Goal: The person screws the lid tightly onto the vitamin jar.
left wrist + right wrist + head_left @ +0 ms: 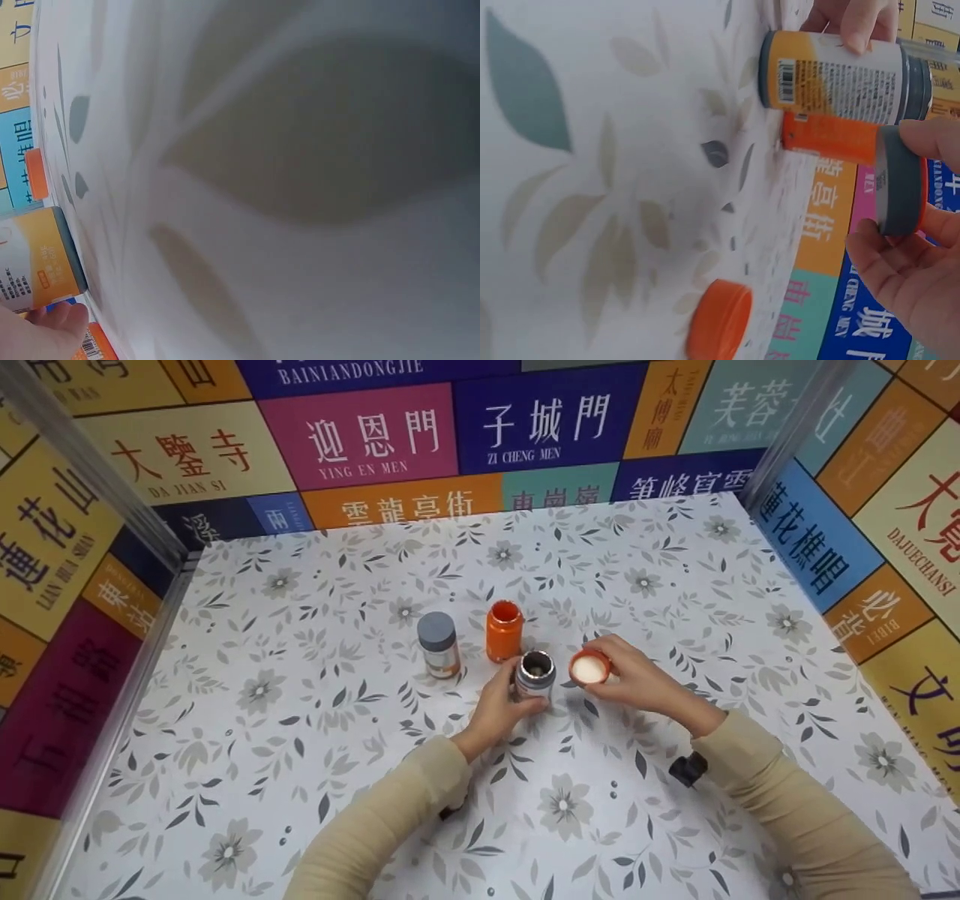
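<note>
My left hand (501,705) holds an uncapped grey bottle (535,681) upright around its side. In the right wrist view this bottle (840,75) shows a white and yellow label with a barcode. My right hand (637,679) pinches a round lid (589,668) just right of the bottle's mouth, its orange rim and white inside facing the head camera. The outside of that lid (900,180) is grey in the right wrist view. Just behind the held bottle stands an open orange bottle (504,634).
Left of the orange bottle stands a second grey bottle (438,645) with its lid on. An orange cap (720,321) lies on the table, hidden in the head view. A flower-patterned cloth (300,660) covers the table, and panels with large lettering (360,439) surround it.
</note>
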`<state>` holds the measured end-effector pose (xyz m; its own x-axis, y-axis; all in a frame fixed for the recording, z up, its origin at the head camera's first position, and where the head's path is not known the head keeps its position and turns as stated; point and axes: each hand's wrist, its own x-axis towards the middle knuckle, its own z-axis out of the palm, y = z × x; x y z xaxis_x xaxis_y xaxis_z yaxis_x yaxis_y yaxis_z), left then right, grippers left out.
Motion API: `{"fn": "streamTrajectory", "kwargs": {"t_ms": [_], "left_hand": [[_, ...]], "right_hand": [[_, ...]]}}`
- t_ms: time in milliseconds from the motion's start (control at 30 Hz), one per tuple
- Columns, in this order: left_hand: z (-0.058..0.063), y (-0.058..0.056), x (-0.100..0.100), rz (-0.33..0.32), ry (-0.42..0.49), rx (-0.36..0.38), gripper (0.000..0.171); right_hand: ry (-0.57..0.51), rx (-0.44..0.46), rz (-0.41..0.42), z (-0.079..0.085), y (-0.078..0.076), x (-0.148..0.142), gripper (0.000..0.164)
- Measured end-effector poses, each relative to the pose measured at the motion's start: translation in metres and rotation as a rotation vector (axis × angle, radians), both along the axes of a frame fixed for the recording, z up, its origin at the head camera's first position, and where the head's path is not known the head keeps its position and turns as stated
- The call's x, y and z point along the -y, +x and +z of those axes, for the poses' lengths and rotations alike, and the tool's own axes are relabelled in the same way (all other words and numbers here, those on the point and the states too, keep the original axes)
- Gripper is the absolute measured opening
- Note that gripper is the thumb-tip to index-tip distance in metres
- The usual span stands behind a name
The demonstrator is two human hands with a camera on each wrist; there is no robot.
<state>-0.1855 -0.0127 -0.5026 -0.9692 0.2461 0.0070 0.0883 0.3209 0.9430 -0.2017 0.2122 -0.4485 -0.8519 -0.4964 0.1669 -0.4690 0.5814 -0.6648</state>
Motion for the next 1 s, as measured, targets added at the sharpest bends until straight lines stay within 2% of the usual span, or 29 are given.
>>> {"fn": "streamTrajectory", "kwargs": {"t_ms": [167, 267, 367, 400, 500, 600, 700, 900, 1000], "left_hand": [[0.000, -0.003, 0.005, -0.049, 0.007, -0.007, 0.067], [0.015, 0.002, 0.010, -0.092, 0.031, 0.011, 0.065], [0.015, 0.001, 0.013, -0.119, 0.060, 0.033, 0.065], [0.015, 0.001, 0.014, -0.121, 0.062, 0.043, 0.066], [0.001, -0.006, 0.014, -0.114, 0.054, 0.049, 0.067], [0.000, -0.006, 0.015, -0.109, 0.042, 0.062, 0.066], [0.001, -0.005, 0.016, -0.113, 0.033, 0.073, 0.066], [-0.002, -0.004, 0.019, -0.132, -0.008, 0.063, 0.067], [-0.003, -0.004, 0.020, -0.146, -0.015, 0.036, 0.066]], "right_hand": [[0.025, -0.051, 0.041, 0.008, 0.001, 0.011, 0.051], [0.056, -0.087, 0.062, 0.011, 0.002, 0.016, 0.051], [0.069, -0.120, 0.084, 0.014, 0.004, 0.020, 0.050], [0.076, -0.129, 0.087, 0.015, 0.004, 0.021, 0.051], [0.096, -0.137, 0.098, 0.019, 0.004, 0.023, 0.053], [0.104, -0.152, 0.111, 0.023, 0.003, 0.025, 0.057], [0.064, -0.158, 0.135, 0.024, 0.002, 0.027, 0.061], [-0.099, -0.067, 0.182, 0.021, -0.002, 0.036, 0.056], [-0.094, -0.122, 0.207, 0.021, -0.004, 0.041, 0.050]]}}
